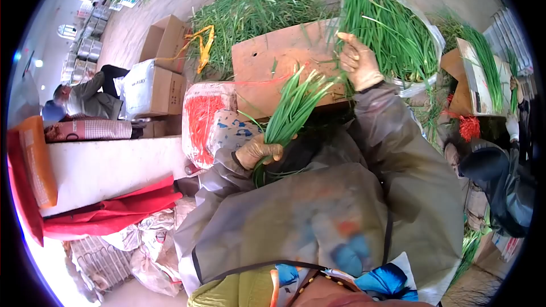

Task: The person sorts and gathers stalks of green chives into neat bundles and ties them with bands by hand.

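- The left hand (259,152) is closed around the lower part of a bunch of green stalks (290,111), just off the near edge of the brown board (267,59); the cut-looking pale tips lean up over that edge.
- The right hand (359,62) is raised by the board's right edge, its fingers curled; I cannot tell whether they pinch a blade or only touch the greens behind them.
- Done, as far as shows: one handful is gathered, its stalks running roughly the same way. No tie is visible around it, though the gripped part is hidden by the fingers, so the bunch looks only partly made up.
- Left, in my judgement, is most of the material: a large heap of long stalks (389,28) lies on a white sheet (435,37) beyond the board's far right corner, fairly well aligned and loose.
- Past the board's far edge spreads a tangled green pile (261,3), less orderly; whether it is waste or stock cannot be told.
- Red strands (200,128) lie on a sack by the board's left edge, apart from the bunch.
- At far right, a co-worker's gloved hand (512,127) is near more stalks lying along a white board (467,68).
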Available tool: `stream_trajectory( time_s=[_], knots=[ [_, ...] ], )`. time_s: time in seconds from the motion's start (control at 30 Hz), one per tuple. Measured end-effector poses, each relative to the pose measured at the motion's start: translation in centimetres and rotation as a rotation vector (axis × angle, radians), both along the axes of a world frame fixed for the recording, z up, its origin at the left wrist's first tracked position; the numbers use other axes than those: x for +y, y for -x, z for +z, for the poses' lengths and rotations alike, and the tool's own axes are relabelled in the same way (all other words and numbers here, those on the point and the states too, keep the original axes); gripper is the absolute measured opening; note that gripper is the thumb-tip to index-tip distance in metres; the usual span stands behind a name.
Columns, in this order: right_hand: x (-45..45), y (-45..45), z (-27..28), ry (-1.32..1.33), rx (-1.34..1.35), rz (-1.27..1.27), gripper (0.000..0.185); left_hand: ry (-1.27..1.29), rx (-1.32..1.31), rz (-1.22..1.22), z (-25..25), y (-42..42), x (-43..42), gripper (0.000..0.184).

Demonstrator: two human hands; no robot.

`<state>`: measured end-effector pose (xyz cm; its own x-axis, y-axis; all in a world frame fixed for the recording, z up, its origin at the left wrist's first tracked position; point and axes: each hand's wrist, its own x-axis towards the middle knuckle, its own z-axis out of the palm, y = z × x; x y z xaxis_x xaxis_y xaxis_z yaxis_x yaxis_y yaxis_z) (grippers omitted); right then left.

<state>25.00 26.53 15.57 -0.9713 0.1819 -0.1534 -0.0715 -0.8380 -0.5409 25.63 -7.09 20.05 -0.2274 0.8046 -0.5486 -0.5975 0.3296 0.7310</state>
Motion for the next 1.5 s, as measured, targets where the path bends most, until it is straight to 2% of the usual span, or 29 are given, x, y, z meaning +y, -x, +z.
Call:
stream_trajectory(
  time_s=[0.1,0.17,0.2,0.23,0.3,0.37,0.43,0.5,0.57,0.63,0.67,0.77,0.83,0.87,0.93,0.97,1.03,1.07,1.1,1.13,1.17,1.2,1.23,1.27,1.3,1.33,1.37,1.43,1.5],
  knots=[
    [2.8,-1.6,-0.9,-0.373,-0.196,-0.270,0.015,0.006,0.048,0.085,0.9,-0.8,-1.7,0.049],
    [7.6,-1.1,-7.6,-1.200,-0.346,-0.275,0.035,-0.004,0.063,0.125,0.4,-1.1,-3.1,0.048],
    [4.8,-2.9,-2.5,-1.773,-0.692,0.077,0.051,0.034,0.083,0.143,0.1,-1.1,-3.5,0.051],
    [3.6,-2.8,-0.3,-2.018,-0.787,0.587,0.060,0.072,0.104,0.159,0.1,-1.1,-3.7,0.055],
    [1.5,-3.2,0.2,-2.091,-0.467,0.208,0.055,0.056,0.075,0.172,0.5,-1.0,-3.3,0.054],
    [-0.4,-1.8,1.6,-1.606,-0.094,0.019,0.051,0.084,0.088,0.123,0.8,-1.3,-2.5,0.053],
    [-3.2,0.3,0.0,-1.238,-0.004,0.271,0.039,0.106,0.088,0.072,-0.1,-1.4,-1.8,0.052],
    [-4.9,1.2,1.6,-1.507,0.266,0.536,0.029,0.132,0.106,0.042,-1.2,-1.6,-1.6,0.052],
    [-5.0,0.6,2.9,-1.740,0.370,0.257,0.026,0.133,0.126,0.029,-0.3,-1.8,-1.2,0.052],
    [-3.6,0.6,2.1,-0.942,0.014,0.177,0.034,0.113,0.072,0.029,1.8,-2.0,-1.3,0.053],
    [-2.3,0.5,1.3,-0.936,0.021,0.189,0.034,0.083,0.051,0.030,1.0,-1.9,-2.3,0.056],
    [4.0,-0.3,-2.4,-1.219,-0.252,-0.201,0.028,0.108,0.046,0.107,0.9,-2.3,-3.4,0.057],
    [6.2,-1.4,-1.5,-1.782,-0.706,-0.073,0.029,0.100,0.045,0.159,0.5,-2.4,-3.6,0.056],
    [6.6,-1.2,-2.3,-1.781,-0.702,-0.065,0.029,0.118,0.050,0.129,-0.4,-2.4,-4.0,0.040],
    [6.3,-0.7,-2.8,-2.252,-0.918,0.670,0.036,0.187,0.014,0.033,-1.2,-2.1,-4.0,0.020],
    [6.1,-1.2,-3.1,-2.283,-0.736,0.453,0.039,0.193,0.007,0.029,-1.5,-2.0,-4.1,0.020],
    [2.4,-1.5,2.0,-2.125,-0.402,0.155,0.047,0.210,-0.014,0.093,-0.7,-1.8,-2.7,0.022],
    [1.2,-0.8,2.1,-1.995,-0.169,0.177,0.047,0.219,0.009,0.107,-0.6,-1.7,-2.3,0.023],
    [-0.2,-0.2,0.8,-1.654,-0.025,0.296,0.048,0.224,0.006,0.108,-0.6,-1.6,-2.0,0.023],
    [-1.7,0.2,0.9,-1.632,0.333,0.260,0.056,0.229,-0.017,0.090,-0.5,-1.4,-1.6,0.022],
    [-2.8,0.7,1.3,-1.386,0.290,0.673,0.048,0.235,-0.031,0.084,-0.3,-1.1,-1.5,0.021],
    [-3.8,1.2,-0.6,-1.430,0.282,0.828,0.043,0.224,-0.016,0.011,-0.8,-0.8,-1.8,0.019],
    [-4.5,2.0,-3.7,-1.419,0.509,0.627,0.042,0.262,-0.026,0.015,-1.4,-0.8,-2.1,0.019],
    [-5.2,1.8,-4.4,-1.649,0.430,0.479,0.039,0.253,0.047,0.041,-1.1,-1.2,-1.9,0.019],
    [-5.9,1.7,-3.6,-1.108,0.495,0.543,0.036,0.236,0.054,0.031,-1.7,-1.2,-2.1,0.020],
    [-5.4,1.5,-4.6,-1.238,0.493,0.544,0.035,0.243,0.024,-0.003,-2.4,-1.1,-2.2,0.019],
    [-4.6,0.9,-5.1,-0.886,0.175,0.761,0.036,0.197,0.013,-0.040,-3.1,-1.0,-2.2,0.018],
    [-4.7,-0.4,-3.8,-1.236,0.209,0.596,0.036,0.151,-0.083,-0.009,-3.7,-1.3,-1.5,0.023],
    [-4.5,-1.0,-4.0,-1.233,0.206,0.616,0.030,0.154,-0.151,0.027,-2.8,-1.1,-0.5,0.027]
  ],
)
